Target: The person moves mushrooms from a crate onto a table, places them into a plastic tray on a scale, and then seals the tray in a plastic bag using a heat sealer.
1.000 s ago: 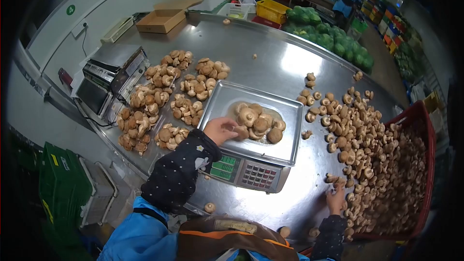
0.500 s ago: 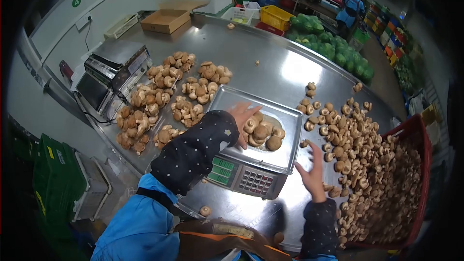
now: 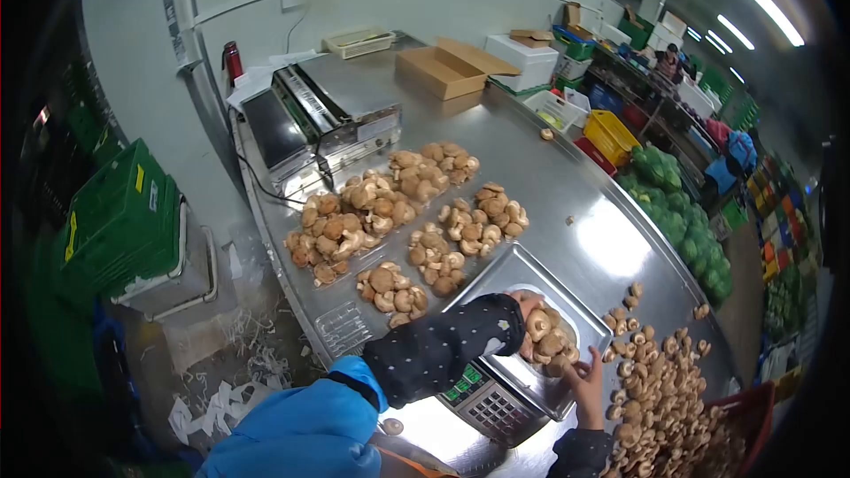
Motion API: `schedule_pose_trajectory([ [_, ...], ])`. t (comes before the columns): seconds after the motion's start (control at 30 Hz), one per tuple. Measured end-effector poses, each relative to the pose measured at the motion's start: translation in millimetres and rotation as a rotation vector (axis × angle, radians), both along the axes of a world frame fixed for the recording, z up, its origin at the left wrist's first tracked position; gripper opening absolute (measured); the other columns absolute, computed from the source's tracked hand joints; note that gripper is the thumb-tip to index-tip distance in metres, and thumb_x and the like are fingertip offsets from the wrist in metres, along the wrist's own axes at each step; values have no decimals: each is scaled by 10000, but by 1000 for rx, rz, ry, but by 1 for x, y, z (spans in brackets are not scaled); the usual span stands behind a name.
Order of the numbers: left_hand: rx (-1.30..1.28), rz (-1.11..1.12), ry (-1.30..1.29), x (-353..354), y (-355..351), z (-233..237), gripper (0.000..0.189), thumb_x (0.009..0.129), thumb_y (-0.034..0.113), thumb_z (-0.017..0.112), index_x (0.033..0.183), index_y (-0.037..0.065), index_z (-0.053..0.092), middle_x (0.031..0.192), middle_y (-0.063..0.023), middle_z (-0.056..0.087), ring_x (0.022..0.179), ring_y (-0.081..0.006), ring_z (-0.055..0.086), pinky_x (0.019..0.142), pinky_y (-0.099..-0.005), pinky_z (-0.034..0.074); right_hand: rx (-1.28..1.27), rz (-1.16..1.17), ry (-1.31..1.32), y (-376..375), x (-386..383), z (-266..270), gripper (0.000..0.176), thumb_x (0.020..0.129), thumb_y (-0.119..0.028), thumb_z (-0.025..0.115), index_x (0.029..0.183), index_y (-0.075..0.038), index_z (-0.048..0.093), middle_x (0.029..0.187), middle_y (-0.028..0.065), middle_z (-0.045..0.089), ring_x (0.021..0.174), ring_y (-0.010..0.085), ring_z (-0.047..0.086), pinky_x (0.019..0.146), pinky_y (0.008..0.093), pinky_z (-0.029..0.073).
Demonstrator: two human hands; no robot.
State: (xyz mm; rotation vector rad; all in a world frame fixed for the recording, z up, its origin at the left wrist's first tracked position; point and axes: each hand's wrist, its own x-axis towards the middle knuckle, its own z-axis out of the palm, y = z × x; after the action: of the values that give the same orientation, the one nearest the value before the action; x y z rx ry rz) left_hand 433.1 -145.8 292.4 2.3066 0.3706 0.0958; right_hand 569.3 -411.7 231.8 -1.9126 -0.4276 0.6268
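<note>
A clear tray of brown-capped mushrooms is over the metal pan of the digital scale. My left hand grips the tray's left side, its fingers partly hidden by the mushrooms and my dark sleeve. On the opposite side, my right hand has its thumb and fingers closed at the tray's near right edge. The scale's keypad and lit green displays face me. A large pile of loose mushrooms lies just right of the scale.
Several portions of mushrooms stand in rows on the steel table. Behind them is a wrapping machine, with an open cardboard box farther back. A red crate borders the loose pile. Green crates are stacked left.
My view has swung left and up. My right hand has moved from beside the scale pan to the tray's edge; my left hand has closed on its other side.
</note>
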Motion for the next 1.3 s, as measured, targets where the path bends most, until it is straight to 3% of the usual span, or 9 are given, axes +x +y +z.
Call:
schedule_pose_trajectory([
  [0.03, -49, 26, -30, 11, -5, -22, 786, 605, 355, 767, 1293, 203, 418, 1243, -164, 458, 1152, -366, 450, 964, -442, 387, -105, 88, 32, -8, 17, -14, 610, 752, 32, 635, 1293, -91, 382, 963, 87, 500, 744, 164, 596, 583, 242, 490],
  [0.13, -89, 15, 53, 18, 6, -18, 1231, 326, 340, 928, 1378, 192, 305, 1269, -219, 368, 1178, -367, 430, 1002, -422, 383, -23, 8, -31, 37, -29, 39, 615, 718, 87, 637, 1265, -75, 407, 983, 93, 511, 767, 179, 607, 584, 265, 506],
  [0.23, 5, 19, 50, -8, 49, 15, 894, 530, 417, 825, 1291, 178, 423, 1164, -186, 508, 1104, -353, 489, 939, -454, 402, 130, 64, -77, 82, -33, 49, 614, 721, 76, 643, 1266, -71, 402, 992, 101, 513, 800, 187, 609, 601, 273, 517],
  [0.33, 39, 59, 65, -36, 106, 72, 1087, 427, 455, 878, 1318, 110, 359, 1229, -221, 445, 1116, -357, 495, 972, -413, 414, 305, 64, 148, 153, -49, 82, 610, 754, 21, 655, 1281, -76, 363, 1052, 147, 518, 838, 214, 614, 624, 285, 531],
  [0.37, -71, -22, 55, -39, 135, 78, 1141, 420, 471, 878, 1349, 104, 326, 1250, -220, 423, 1118, -358, 494, 984, -412, 407, 163, 446, -755, 172, -57, 83, 593, 763, 0, 658, 1272, -78, 363, 1086, 167, 518, 841, 218, 617, 613, 285, 532],
  [0.4, 117, 97, 21, -44, 150, 82, 1146, 412, 430, 887, 1357, 107, 325, 1217, -219, 453, 1126, -358, 485, 984, -405, 407, 174, 36, 56, 212, -76, 114, 605, 759, -4, 657, 1278, -88, 356, 1115, 175, 519, 837, 223, 620, 612, 282, 532],
  [0.57, -18, 161, 31, -45, 251, 65, 1186, 361, 212, 897, 1383, 130, 301, 1299, -261, 365, 1189, -408, 414, 1001, -419, 365, 283, -31, 215, 330, -77, 71, 626, 728, 53, 544, 1287, -129, 329, 1053, 130, 497, 845, 195, 550, 647, 325, 482],
  [0.83, 75, 89, 219, -21, 264, 3, 1150, 391, 214, 893, 1375, 180, 298, 1251, -227, 425, 1176, -406, 424, 967, -426, 387, -157, -358, -93, 377, -87, 9, 657, 723, -90, 584, 1295, 12, 278, 1227, 244, 461, 1181, 356, 439, 987, 375, 340],
  [1.3, 4, 178, 172, -14, 243, -25, 1131, 442, 203, 883, 1388, 174, 262, 1267, -210, 423, 1171, -394, 434, 952, -428, 396, -236, -254, 12, 372, -91, 9, 681, 700, -69, 536, 1319, -3, 262, 1225, 277, 465, 1153, 384, 473, 962, 369, 371],
])
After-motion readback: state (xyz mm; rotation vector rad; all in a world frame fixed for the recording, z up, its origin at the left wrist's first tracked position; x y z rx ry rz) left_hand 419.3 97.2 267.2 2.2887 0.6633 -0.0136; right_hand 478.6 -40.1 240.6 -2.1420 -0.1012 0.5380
